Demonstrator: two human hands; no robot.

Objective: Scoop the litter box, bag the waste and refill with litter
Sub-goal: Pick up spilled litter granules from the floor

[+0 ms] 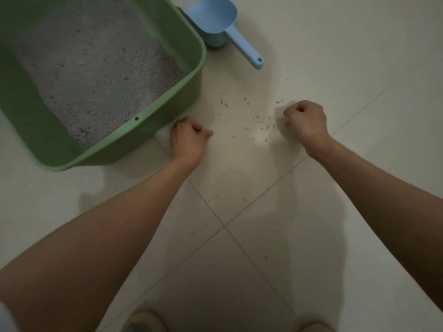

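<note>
While both the left hand (188, 137) and right hand (305, 121) curl over spilled grains (260, 121) beside the green litter box (167, 97), whether they pinch any is unclear, and careless sweeping could scatter them wider.

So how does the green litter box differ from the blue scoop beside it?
The green litter box is a wide open tub with a rolled rim; the blue scoop is far smaller, a cup with a long handle. The litter box holds grey litter; the scoop looks empty. The box's rim has a small hole, the scoop's handle end has one too. Both sit on the tiled floor, untouched by the hands.
</note>
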